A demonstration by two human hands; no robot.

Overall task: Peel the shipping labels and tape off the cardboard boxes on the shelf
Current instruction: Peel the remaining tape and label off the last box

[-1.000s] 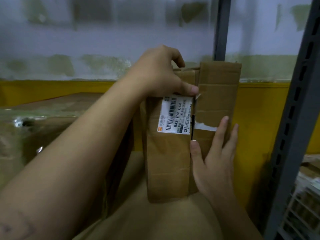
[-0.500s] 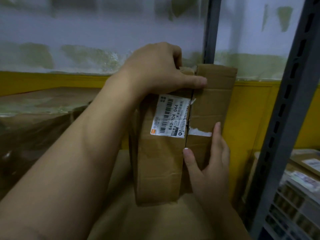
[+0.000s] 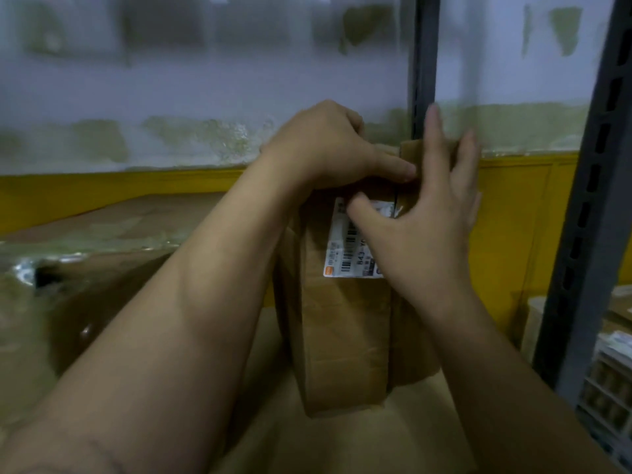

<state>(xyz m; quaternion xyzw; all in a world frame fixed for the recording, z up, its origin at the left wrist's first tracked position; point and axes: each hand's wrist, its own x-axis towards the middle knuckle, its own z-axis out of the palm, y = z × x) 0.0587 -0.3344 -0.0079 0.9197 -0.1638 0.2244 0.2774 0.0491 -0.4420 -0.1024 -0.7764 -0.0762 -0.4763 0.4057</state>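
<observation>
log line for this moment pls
left hand: grips cardboard box top | right hand: thumb on shipping label top edge, fingers straight | status: not yet peeled

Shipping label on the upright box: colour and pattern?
White shipping label with black barcodes and print, orange mark at lower-left corner. Head view.

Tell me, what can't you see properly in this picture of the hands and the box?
1. The label, head view: its right part is under the right hand.
2. The label's small print, head view: too blurred to read.
3. The left hand, head view: its fingertips curl out of sight behind the top of the box.
4. The lower shelf, head view: blurred and cut off by the picture's edge.
</observation>
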